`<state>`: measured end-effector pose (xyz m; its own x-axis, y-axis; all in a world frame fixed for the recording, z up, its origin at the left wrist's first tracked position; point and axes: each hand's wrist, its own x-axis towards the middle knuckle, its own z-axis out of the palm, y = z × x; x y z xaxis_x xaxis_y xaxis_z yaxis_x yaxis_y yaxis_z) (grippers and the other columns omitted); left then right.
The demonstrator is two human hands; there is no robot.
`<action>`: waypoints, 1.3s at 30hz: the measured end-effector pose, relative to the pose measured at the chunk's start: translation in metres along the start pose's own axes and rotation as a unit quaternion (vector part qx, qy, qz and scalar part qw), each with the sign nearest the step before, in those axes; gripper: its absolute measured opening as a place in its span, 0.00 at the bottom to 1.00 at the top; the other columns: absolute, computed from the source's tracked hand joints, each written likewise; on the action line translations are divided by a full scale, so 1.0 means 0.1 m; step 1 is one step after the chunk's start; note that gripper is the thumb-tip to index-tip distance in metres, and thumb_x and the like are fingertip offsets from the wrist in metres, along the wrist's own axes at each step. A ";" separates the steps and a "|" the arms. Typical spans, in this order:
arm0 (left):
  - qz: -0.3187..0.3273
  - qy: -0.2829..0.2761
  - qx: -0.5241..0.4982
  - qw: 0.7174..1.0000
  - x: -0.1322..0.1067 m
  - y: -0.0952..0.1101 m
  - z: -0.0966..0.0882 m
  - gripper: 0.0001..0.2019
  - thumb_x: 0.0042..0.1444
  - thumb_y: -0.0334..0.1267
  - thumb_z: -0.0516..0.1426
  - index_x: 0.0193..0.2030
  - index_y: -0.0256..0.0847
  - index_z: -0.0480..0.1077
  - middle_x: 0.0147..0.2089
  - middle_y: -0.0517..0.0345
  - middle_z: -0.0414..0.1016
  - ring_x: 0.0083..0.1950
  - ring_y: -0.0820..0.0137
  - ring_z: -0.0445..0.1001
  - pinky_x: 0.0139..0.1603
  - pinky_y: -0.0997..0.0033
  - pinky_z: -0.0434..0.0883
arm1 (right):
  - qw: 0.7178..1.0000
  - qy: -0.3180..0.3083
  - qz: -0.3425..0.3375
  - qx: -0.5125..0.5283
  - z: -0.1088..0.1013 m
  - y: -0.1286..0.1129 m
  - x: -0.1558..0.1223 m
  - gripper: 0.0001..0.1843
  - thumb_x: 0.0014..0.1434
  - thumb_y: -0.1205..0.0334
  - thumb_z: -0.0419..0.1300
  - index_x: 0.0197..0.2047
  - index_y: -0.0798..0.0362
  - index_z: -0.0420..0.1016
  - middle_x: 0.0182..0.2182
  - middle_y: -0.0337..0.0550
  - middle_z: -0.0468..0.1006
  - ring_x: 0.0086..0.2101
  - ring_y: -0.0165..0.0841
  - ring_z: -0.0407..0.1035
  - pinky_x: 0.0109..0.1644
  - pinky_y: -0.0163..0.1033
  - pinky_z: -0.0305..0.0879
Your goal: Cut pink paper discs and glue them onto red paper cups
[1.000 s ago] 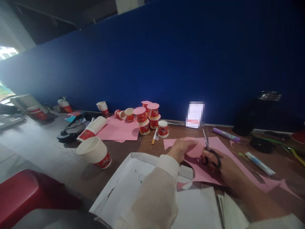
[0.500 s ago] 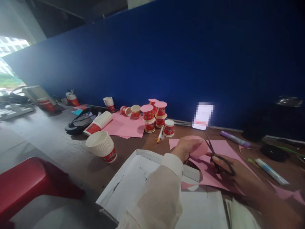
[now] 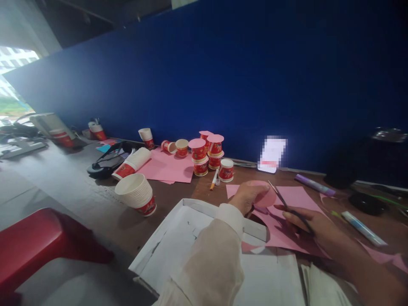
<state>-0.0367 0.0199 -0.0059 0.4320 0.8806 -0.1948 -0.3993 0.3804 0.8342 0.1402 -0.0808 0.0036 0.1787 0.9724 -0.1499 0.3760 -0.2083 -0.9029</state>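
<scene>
Between the thumb and fingers of my left hand is a rounded piece of pink paper, held up above the table. My right hand is closed around the dark handles of a pair of scissors. Their blades look closed and point up and left, beside the right edge of the pink piece. Below both hands lies a larger pink sheet with a cut-out hole near my left wrist. A white cardboard box lid rests under my left forearm.
Red paper cups topped with pink discs are stacked at the back. A nested stack of cups stands at left, near a red stool. A phone leans on the blue partition. Glue sticks lie at right.
The scissors have gone from spread blades to closed and turned edge-on, with my right hand rotating slightly. My left hand still holds the pink piece in nearly the same place.
</scene>
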 end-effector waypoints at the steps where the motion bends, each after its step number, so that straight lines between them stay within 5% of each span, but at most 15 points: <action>1: -0.002 0.003 0.006 1.000 0.00 0.00 0.00 0.20 0.38 0.41 0.75 0.38 0.36 0.80 0.34 0.52 0.79 0.39 0.61 0.77 0.46 0.56 0.77 | 1.000 0.000 0.002 -0.006 0.00 0.00 0.00 0.29 0.43 0.36 0.74 0.42 0.48 0.89 0.25 0.43 0.77 0.26 0.36 0.66 0.30 0.43 0.64; 21: -0.036 0.022 0.023 0.999 0.02 0.00 0.00 0.19 0.44 0.39 0.72 0.42 0.35 0.78 0.34 0.53 0.77 0.32 0.64 0.76 0.27 0.64 0.77 | 0.995 -0.037 -0.019 -0.091 -0.06 0.04 0.06 0.29 0.48 0.40 0.72 0.47 0.50 0.89 0.41 0.48 0.87 0.39 0.47 0.78 0.42 0.44 0.74; 39: -0.041 0.004 0.026 0.999 -0.04 0.05 0.01 0.14 0.47 0.35 0.68 0.42 0.35 0.76 0.35 0.53 0.76 0.31 0.62 0.76 0.22 0.60 0.78 | 0.992 -0.041 -0.024 -0.119 -0.08 0.11 0.10 0.32 0.53 0.39 0.68 0.53 0.53 0.86 0.32 0.46 0.85 0.32 0.42 0.73 0.39 0.46 0.71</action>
<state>-0.0397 0.0184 -0.0001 0.4545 0.8496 -0.2678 -0.3197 0.4361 0.8412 0.1536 -0.0748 -0.0048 0.0845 0.9852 -0.1492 0.5884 -0.1702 -0.7904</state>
